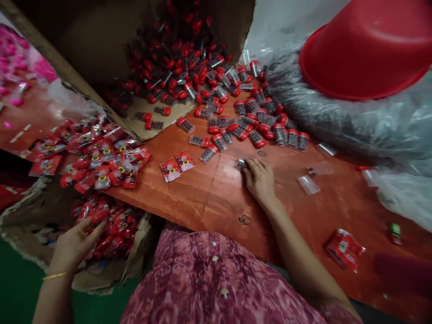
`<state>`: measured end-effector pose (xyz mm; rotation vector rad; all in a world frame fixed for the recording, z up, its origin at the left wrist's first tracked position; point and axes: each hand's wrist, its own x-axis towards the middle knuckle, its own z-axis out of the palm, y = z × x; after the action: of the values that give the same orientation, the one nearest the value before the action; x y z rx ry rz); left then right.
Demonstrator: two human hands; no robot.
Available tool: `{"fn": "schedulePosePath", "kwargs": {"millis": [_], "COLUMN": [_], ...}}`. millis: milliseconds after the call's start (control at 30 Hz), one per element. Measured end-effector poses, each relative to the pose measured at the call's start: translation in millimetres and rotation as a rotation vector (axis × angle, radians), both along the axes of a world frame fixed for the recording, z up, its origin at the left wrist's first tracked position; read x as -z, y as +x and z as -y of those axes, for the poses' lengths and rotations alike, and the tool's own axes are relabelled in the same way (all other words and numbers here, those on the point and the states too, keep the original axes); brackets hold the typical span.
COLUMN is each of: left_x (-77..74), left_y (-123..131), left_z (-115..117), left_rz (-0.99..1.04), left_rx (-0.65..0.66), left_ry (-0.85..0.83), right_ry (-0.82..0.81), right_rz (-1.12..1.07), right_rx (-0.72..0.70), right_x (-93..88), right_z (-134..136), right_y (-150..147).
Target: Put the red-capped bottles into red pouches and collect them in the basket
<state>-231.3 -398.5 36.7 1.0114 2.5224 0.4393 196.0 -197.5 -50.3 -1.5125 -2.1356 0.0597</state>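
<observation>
Head view, reddish wooden tabletop [209,202], red plastic basin [364,49], green floor [20,279]

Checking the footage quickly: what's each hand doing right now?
Left hand: fingers on red foil packets, grip unclear.
Right hand: curled over a small clear item.

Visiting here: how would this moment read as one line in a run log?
Left hand: at red packets in cardboard box | right hand: on small shiny item | wooden table: red-capped tubes scattered
</observation>
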Motion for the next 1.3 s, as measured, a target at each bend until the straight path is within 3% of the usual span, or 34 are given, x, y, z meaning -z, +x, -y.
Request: {"fn": "schedulePosePath", "kwargs": {"millis": [67, 133, 233, 300, 400, 467, 533, 733, 900, 1133, 1233, 1300], "left_x": [1.0, 2.0, 5.0, 11.0, 25.5, 35.2, 42.2, 49.0, 41.4, 10.2, 7.2, 8.4], "left_y": [-11, 6, 64, 101, 134, 141, 143, 144, 148, 177, 185, 186], "left_z": [13, 5, -42, -88, -151, -177, -189, -186, -178, -157, -150, -144], "left_rz": [-0.231, -0.3, -0.085, -0.09, -0.239, -0.285, -0.315, -0.31, -0.223, -0.174, 0.022, 0.326], "left_rx": [-0.082, -0.087, 0.057, 0.348, 0.64, 0.722, 0.749, 0.729, 0.593, 0.615, 0.513, 0.379], "left_ry": [-0.101, 0.013, 0.37, 0.495, 0.414, 0.271, 0.187, 0.272, 0.443, 0.589, 0.618, 0.542], "right_ry": [0.004, 0.028, 0.085, 0.122, 0.145, 0.139, 0.124, 0.124, 0.083, -0.512, -0.512, -0.452], "right_rz": [0.035, 0.076, 0.1, 0.091, 0.053, 0.025, -0.002, -0.026, -0.175, -0.978, -1.118, -1.094], "right_rx": [-0.119, -0.177, -0.22, -0.227, -0.23, -0.242, -0.251, -0.236, -0.186, -0.206, -0.187, -0.149], "right_x": [0.6, -2.5, -7.4, -8.0, -6.0, -4.6, -4.1, -8.7, -26.4, -51.5, -52.4, -50.5], "right_z": [0, 2, 4, 5, 5, 4, 4, 6, 17, 26, 25, 27], "right_y": [-11, -22, -33, -34, -32, -31, -32, -32, -43, -118, -131, -128]}}
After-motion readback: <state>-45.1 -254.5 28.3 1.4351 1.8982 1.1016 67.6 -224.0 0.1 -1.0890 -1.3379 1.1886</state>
